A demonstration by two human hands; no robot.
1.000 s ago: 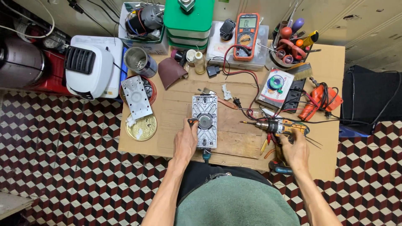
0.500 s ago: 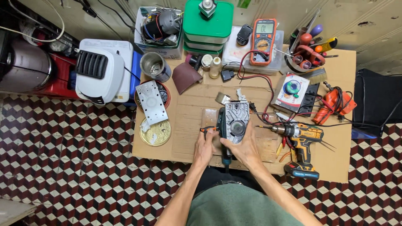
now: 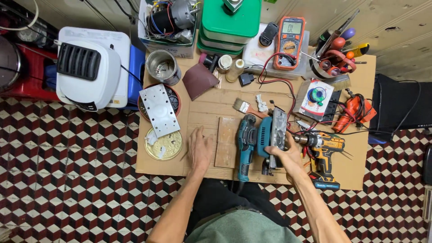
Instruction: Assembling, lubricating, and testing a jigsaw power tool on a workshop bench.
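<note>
The right hand [image 3: 283,155] is gripping the teal sander [image 3: 258,139], tipped on its side mid-tabletop [image 3: 351,175]. The left hand [image 3: 200,148] is resting open and flat on cardboard. Green lidded boxes [image 3: 229,22] are sitting stacked at the far edge, beside an orange multimeter [image 3: 290,42].

Orange multimeter's grey screen [image 3: 292,28], table's rear
</note>
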